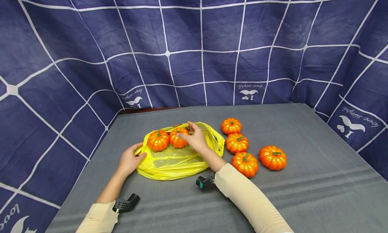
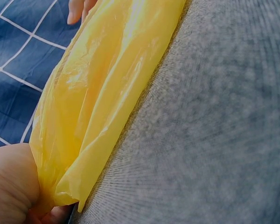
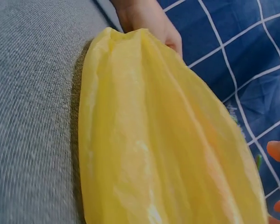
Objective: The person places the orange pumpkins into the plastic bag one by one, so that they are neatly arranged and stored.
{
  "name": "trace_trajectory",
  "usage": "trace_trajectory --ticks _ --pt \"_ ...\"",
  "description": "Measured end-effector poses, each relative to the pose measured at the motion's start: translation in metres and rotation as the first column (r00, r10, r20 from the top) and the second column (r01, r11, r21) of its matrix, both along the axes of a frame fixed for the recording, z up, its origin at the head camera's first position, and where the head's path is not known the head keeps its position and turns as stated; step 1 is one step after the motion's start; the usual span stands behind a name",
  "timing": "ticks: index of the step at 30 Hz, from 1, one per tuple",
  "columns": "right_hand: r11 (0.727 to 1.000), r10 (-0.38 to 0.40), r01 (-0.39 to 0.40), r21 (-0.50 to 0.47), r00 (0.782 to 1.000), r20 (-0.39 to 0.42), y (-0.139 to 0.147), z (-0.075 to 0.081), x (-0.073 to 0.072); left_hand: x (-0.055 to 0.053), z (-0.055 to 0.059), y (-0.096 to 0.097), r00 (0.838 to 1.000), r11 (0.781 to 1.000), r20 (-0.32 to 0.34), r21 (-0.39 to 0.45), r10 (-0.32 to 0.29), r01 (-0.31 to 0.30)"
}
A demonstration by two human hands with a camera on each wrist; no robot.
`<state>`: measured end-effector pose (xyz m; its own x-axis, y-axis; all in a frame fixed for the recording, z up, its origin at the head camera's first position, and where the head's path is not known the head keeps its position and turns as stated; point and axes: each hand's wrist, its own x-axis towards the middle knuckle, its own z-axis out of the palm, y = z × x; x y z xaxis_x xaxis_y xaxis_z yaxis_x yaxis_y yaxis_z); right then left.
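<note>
A yellow plastic bag (image 1: 172,172) lies on the grey cloth with its mouth spread wide. Two small orange pumpkins sit side by side inside it, a left one (image 1: 158,141) and a right one (image 1: 178,138), both with green stems. My left hand (image 1: 128,160) grips the bag's left edge between thumb and fingers; the left wrist view has the yellow film (image 2: 93,107) bunched at that hand. Over the bag's opening reaches my right hand (image 1: 197,140), thumb and fingers spread apart right beside the right pumpkin. In the right wrist view the bag's side hides most of the pumpkins.
Right of the bag, several more orange pumpkins rest on the cloth: a back one (image 1: 231,126), a middle one (image 1: 237,143), a front one (image 1: 245,164) and one farther right (image 1: 272,157). A blue curtain (image 1: 221,68) with white lines stands behind the grey-covered table (image 1: 169,206).
</note>
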<state>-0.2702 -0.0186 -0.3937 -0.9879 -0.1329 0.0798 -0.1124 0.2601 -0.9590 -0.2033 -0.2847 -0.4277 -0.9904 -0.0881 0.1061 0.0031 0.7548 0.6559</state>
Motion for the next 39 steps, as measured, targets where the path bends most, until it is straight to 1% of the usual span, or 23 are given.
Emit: trace_trajectory --ticks 4,8,12,17,22,29,34,39 --pt "1.000 0.006 -0.006 -0.019 1.000 0.002 0.009 0.006 0.002 0.000 -0.002 0.001 1.000 1.000 0.003 0.007 0.004 -0.004" --pt "0.998 0.045 -0.045 -0.048 0.999 0.014 0.021 0.011 0.002 0.000 -0.004 0.002 1.000 1.000 0.010 0.015 0.004 -0.004" --pt "0.991 0.098 -0.094 -0.099 0.994 0.038 0.037 0.019 0.003 0.000 -0.005 0.002 1.000 1.000 0.017 0.023 0.010 -0.011" --pt "0.980 0.123 -0.115 -0.164 0.992 0.039 0.055 0.031 0.009 0.001 -0.004 0.002 1.000 1.000 0.022 0.021 0.016 -0.016" --pt "0.971 0.125 -0.122 -0.208 0.992 0.005 0.072 0.039 0.016 0.001 -0.003 0.001 1.000 0.999 0.012 0.025 0.021 -0.021" --pt "0.956 0.126 -0.139 -0.257 0.990 -0.066 0.098 0.052 0.026 0.000 -0.003 0.001 1.000 1.000 0.002 0.017 0.016 -0.016" --pt "0.963 0.121 -0.142 -0.227 0.987 -0.104 0.118 0.058 0.034 -0.001 -0.003 0.002 1.000 1.000 -0.005 0.019 0.017 -0.016" --pt "0.969 0.114 -0.138 -0.204 0.985 -0.127 0.134 0.059 0.041 -0.002 -0.004 0.001 1.000 1.000 -0.008 0.019 0.014 -0.013"
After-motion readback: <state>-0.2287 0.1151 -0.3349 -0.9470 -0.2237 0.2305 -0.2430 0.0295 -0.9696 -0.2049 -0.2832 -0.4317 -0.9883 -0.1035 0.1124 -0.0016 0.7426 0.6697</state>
